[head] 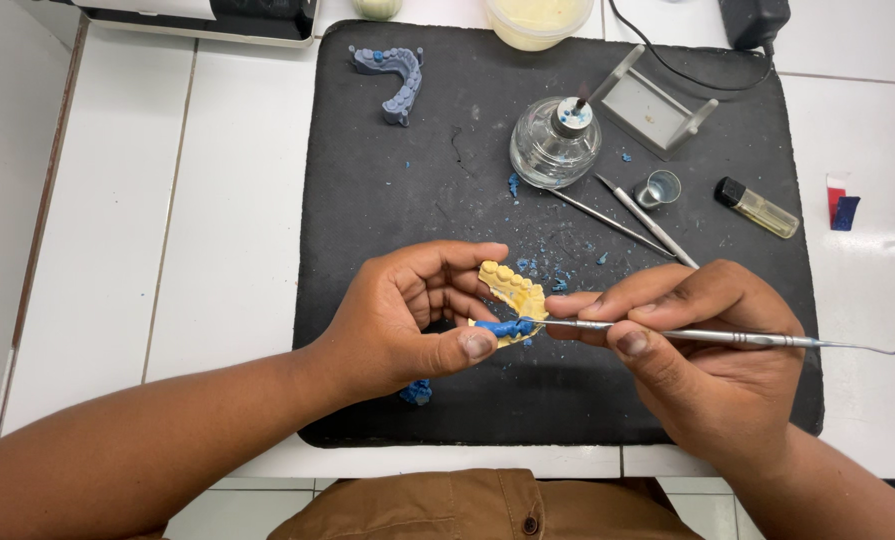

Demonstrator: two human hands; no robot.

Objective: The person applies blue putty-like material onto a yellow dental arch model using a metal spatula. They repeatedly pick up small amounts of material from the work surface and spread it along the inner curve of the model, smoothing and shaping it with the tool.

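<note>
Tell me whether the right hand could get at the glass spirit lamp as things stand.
Probably yes: the glass spirit lamp stands uncovered on the mat beyond the right hand, nothing between, though that hand holds a metal instrument.

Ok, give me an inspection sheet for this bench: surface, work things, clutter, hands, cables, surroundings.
Surface: dark mat on a white tiled counter, strewn with blue wax crumbs.
Job's things: yellow dental model with blue wax, thin metal instrument.
Clutter: glass spirit lamp, grey-blue model, two spare instruments, small metal cup, lighter.
Grippers: left hand holds the model; right hand holds the instrument.
Cables: black cable to an adapter.
Surroundings: cream tub, white device edge.
</note>
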